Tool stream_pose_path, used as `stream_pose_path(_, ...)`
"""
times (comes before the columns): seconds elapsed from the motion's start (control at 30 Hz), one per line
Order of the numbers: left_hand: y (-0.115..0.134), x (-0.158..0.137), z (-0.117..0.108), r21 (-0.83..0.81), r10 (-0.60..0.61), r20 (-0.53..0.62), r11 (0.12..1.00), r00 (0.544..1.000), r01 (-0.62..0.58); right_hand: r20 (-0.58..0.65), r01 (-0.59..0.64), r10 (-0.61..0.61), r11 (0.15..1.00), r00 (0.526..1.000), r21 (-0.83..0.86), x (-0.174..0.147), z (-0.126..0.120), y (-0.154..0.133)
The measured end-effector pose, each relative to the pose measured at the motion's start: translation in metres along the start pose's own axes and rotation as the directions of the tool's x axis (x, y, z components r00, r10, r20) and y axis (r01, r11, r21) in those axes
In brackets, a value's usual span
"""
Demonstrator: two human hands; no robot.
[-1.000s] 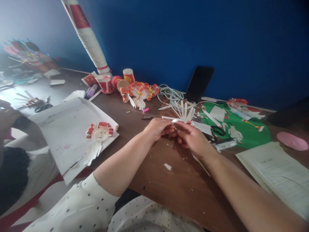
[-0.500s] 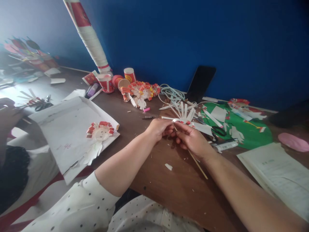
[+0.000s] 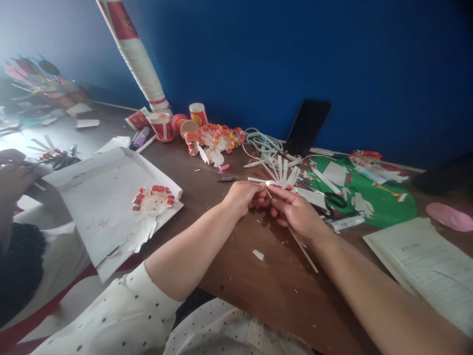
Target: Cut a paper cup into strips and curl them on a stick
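Observation:
Both hands meet over the brown table around a paper cup cut into strips [image 3: 283,172], whose white strips fan out beyond my fingers. My left hand [image 3: 246,197] is closed, pinching a strip at its curled end. A thin wooden stick [image 3: 301,249] runs from that strip down under my right hand [image 3: 293,209], which is closed with thumb and fingers round the stick and the strip. The fingers hide most of the join between stick and paper. On a sheet to the left lies a finished-looking paper figure [image 3: 153,204] with a red-and-white curled rim.
Scissors [image 3: 335,199], a white tube [image 3: 347,223] and a green sheet [image 3: 391,209] lie to the right. A dark phone [image 3: 308,128] leans on the blue wall by a coiled cable [image 3: 264,145]. Cups [image 3: 161,126] stand behind. Another person's hand [image 3: 15,170] is at far left.
Almost nothing differs. My fingers shift very slightly at the curled strip, and the other person's hand at the far left moves a little.

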State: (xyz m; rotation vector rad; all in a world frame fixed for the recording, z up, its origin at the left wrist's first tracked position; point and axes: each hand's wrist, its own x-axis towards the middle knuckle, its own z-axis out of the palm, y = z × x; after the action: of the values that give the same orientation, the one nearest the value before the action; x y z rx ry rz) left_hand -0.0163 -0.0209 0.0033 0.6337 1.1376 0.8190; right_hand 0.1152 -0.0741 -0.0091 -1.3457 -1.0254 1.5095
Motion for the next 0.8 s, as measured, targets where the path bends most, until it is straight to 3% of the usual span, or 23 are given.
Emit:
stream_pose_path(0.57,-0.001,0.001,-0.003,0.013,-0.008,0.076,1.000,0.997,0.007,0.005,-0.053,0.053,0.984,0.999,0.171,-0.002,0.000,-0.004)
stream_pose_path(0.8,-0.001,0.000,0.000,0.007,-0.006,0.058,1.000,0.998,0.005,-0.007,0.010,-0.010,0.999,1.000,0.044,-0.002,0.001,0.006)
